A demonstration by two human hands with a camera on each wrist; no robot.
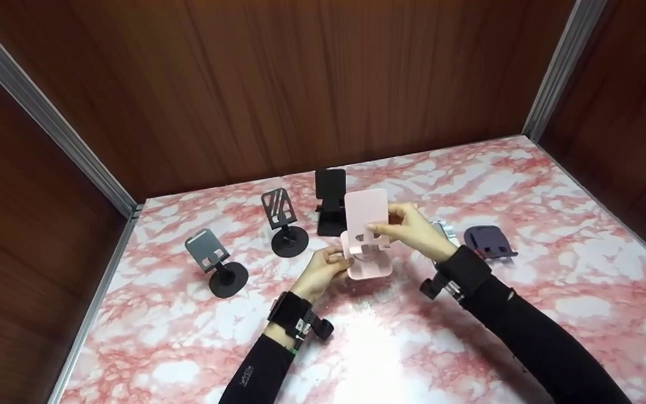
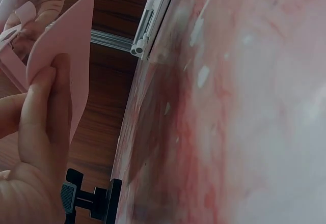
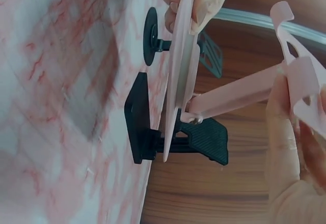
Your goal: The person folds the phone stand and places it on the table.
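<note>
Both hands hold a pink phone stand point(image 1: 367, 216), unfolded and raised above the table. My left hand point(image 1: 318, 273) pinches the edge of its base plate point(image 2: 76, 76), thumb on one face and fingers on the other. At the upper plate, my right hand point(image 1: 415, 229) grips the side edge near the cutouts. In the right wrist view, the stand's arm point(image 3: 237, 92) links the base to the hooked upper plate point(image 3: 301, 79). That view also has the base apart from the tabletop, with the left hand point(image 3: 209, 2) on it.
On the marbled table point(image 1: 177, 331) stand a grey phone stand point(image 1: 207, 251), a black slotted one point(image 1: 289, 241) and a plain black one point(image 1: 331, 185) behind the pink stand. A dark purple folded stand point(image 1: 488, 240) lies right, beside a pale one point(image 1: 445, 231) partly hidden by the right wrist.
</note>
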